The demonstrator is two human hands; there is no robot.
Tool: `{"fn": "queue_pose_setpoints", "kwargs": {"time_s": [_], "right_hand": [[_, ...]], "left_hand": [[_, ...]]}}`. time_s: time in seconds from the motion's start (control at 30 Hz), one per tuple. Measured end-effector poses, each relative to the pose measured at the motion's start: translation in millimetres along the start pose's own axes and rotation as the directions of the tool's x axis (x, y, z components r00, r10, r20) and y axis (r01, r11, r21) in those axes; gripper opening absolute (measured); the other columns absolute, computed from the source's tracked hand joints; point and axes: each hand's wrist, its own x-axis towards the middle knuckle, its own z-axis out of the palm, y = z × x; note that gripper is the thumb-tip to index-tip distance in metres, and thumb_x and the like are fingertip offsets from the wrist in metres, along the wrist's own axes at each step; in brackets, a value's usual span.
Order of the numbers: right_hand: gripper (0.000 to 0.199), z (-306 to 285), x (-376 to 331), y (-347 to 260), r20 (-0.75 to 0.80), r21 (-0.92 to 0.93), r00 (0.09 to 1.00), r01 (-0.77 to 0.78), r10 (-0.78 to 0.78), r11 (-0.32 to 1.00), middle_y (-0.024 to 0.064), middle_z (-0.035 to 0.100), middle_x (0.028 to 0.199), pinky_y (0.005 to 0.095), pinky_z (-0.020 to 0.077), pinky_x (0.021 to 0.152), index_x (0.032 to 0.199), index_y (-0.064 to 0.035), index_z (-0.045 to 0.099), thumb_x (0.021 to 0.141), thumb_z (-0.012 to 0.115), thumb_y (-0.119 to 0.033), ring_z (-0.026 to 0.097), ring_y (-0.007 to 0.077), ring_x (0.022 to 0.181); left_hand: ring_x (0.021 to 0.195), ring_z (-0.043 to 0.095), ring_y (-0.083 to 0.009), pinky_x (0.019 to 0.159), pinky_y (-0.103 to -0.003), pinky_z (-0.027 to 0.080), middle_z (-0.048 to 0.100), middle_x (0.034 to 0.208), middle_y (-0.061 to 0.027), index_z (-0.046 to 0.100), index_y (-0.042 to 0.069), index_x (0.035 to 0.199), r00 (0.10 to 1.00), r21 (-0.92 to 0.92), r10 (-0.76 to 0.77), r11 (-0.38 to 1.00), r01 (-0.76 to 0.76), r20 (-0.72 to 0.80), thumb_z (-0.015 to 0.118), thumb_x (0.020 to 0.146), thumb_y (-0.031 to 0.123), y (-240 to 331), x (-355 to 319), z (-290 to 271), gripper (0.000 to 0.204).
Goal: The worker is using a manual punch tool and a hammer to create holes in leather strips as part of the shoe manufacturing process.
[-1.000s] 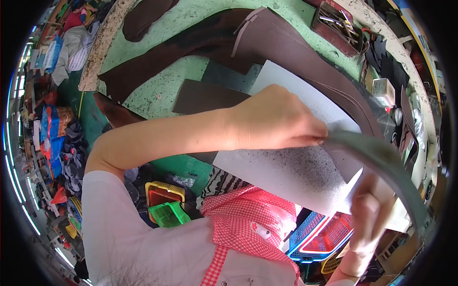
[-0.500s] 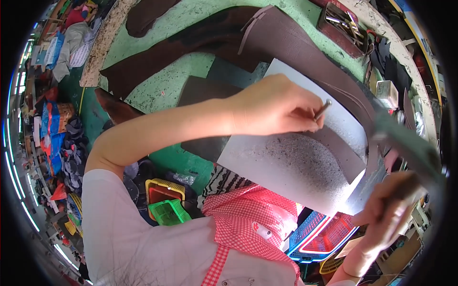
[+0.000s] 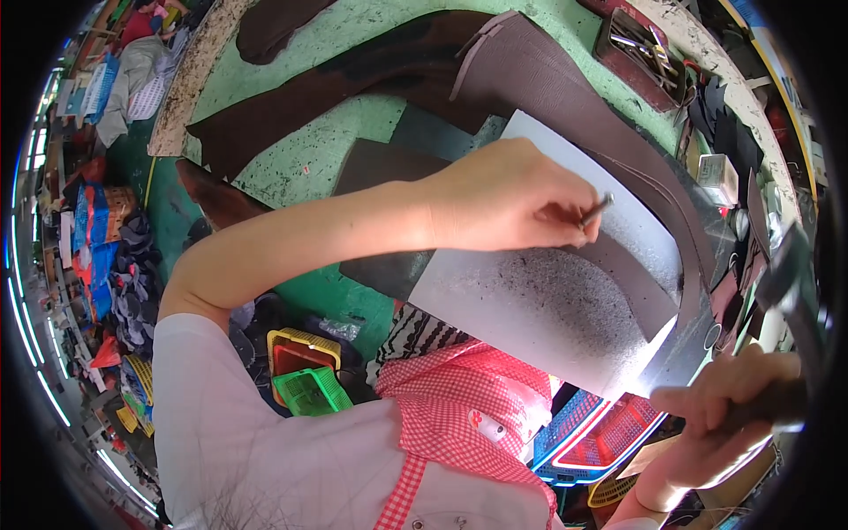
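At the far left of the frame we find a cluttered floor with a blue and red bag [image 3: 93, 265] among cloth scraps. Left of centre, below the table [image 3: 305, 146], sit a yellow basket [image 3: 305, 334] and a green basket [image 3: 314, 380]. A dark brown hide-like piece [image 3: 344, 71] arches over the table's speckled green top, in the upper middle.

Near the centre, our left hand [image 3: 526, 199] is closed in a narrow pinch around a slim metal rod [image 3: 598, 210]. The rod leans, its upper end poking free above the fingers, perhaps so that it stays exposed while the grip steadies the rest. Beneath lies a pale board [image 3: 477, 274] strewn with dark specks, probably there to shield the table. A curved brown strip [image 3: 632, 278] rests on this board, under and right of the hand. Beyond it sweeps a layered brown stack [image 3: 583, 115], set back from the hand.

At upper right, a dark red tin [image 3: 632, 84] keeps metal tools together, near a small whitish block [image 3: 717, 179]. At lower right, our right hand [image 3: 715, 411] wraps the handle of a hammer [image 3: 782, 278], its head raised clear of the board; at the dim rim we cannot make out the head's exact shape.
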Motion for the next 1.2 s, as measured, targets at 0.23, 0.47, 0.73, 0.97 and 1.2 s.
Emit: {"fn": "queue_pose_setpoints", "kwargs": {"time_s": [0.23, 0.47, 0.73, 0.97, 1.2], "right_hand": [[0.032, 3.7, 37.4, -16.3, 0.096, -0.461, 0.856, -0.414, 0.509, 0.785, 0.0067, 0.053, 0.075, 0.0233, 0.0418, 0.064, 0.087, -0.002, 0.056, 0.097, 0.052, -0.032, 0.053, 0.0107, 0.069], [0.044, 17.6, -17.4, 30.6, -0.278, -0.662, 0.952, -0.096, -0.125, 0.743, 0.0, 0.039, 0.06, 0.0204, 0.0249, 0.044, 0.084, -0.0052, 0.046, 0.098, 0.045, -0.046, 0.034, 0.0055, 0.049], [0.035, -9.9, 10.8, -18.3, -0.013, -0.544, 0.99, -0.126, 0.142, 0.829, 0.0059, 0.052, 0.06, 0.02, 0.0456, 0.049, 0.079, -0.0016, 0.048, 0.101, 0.046, -0.029, 0.053, 0.0128, 0.05], [0.045, 24.0, 1.1, -6.0, -0.26, -0.474, 0.928, 0.117, -0.266, 0.873, 0.0024, 0.04, 0.053, 0.0218, 0.0257, 0.044, 0.073, -0.005, 0.039, 0.1, 0.042, -0.041, 0.035, 0.0079, 0.046], [0.028, 21.0, 7.9, 31.3, -0.323, -0.714, 0.946, -0.262, 0.027, 0.65, 0.0, 0.044, 0.065, 0.0195, 0.0237, 0.046, 0.109, 0.0051, 0.052, 0.099, 0.046, -0.02, 0.035, 0.0035, 0.053]], "left_hand": [[0.081, 0.071, -0.0145, 0.071, -0.026, 0.055, 0.071, 0.086, -0.0066, 0.064, 0.001, 0.094, 0.996, 0.068, -0.012, 0.998, 0.017, -0.084, 0.067, 0.087, 0.009, 0.1, -6.7, -1.5, 0.011], [0.082, 0.071, -0.0157, 0.073, -0.025, 0.056, 0.071, 0.085, -0.0068, 0.063, 0.001, 0.09, 0.972, 0.479, 0.234, 0.853, -0.206, 0.001, 0.067, 0.087, 0.007, -0.1, -14.6, 1.6, 0.008], [0.087, 0.069, -0.0132, 0.08, -0.026, 0.056, 0.071, 0.091, -0.0075, 0.064, -0.003, 0.097, 0.997, -0.184, -0.073, 0.981, 0.068, -0.022, 0.063, 0.09, 0.002, -7.9, -12.2, -10.0, 0.009], [0.083, 0.071, -0.0151, 0.074, -0.026, 0.056, 0.071, 0.089, -0.0072, 0.065, 0.001, 0.094, 0.997, -0.036, 0.008, 0.999, -0.011, -0.072, 0.068, 0.086, 0.005, -4.6, -20.0, -2.8, 0.009], [0.08, 0.07, -0.0175, 0.067, -0.027, 0.054, 0.069, 0.084, -0.0063, 0.065, 0.006, 0.097, 0.988, 0.121, 0.084, 0.99, -0.069, -0.13, 0.069, 0.086, 0.009, -9.9, -29.1, 4.9, 0.012]]}}
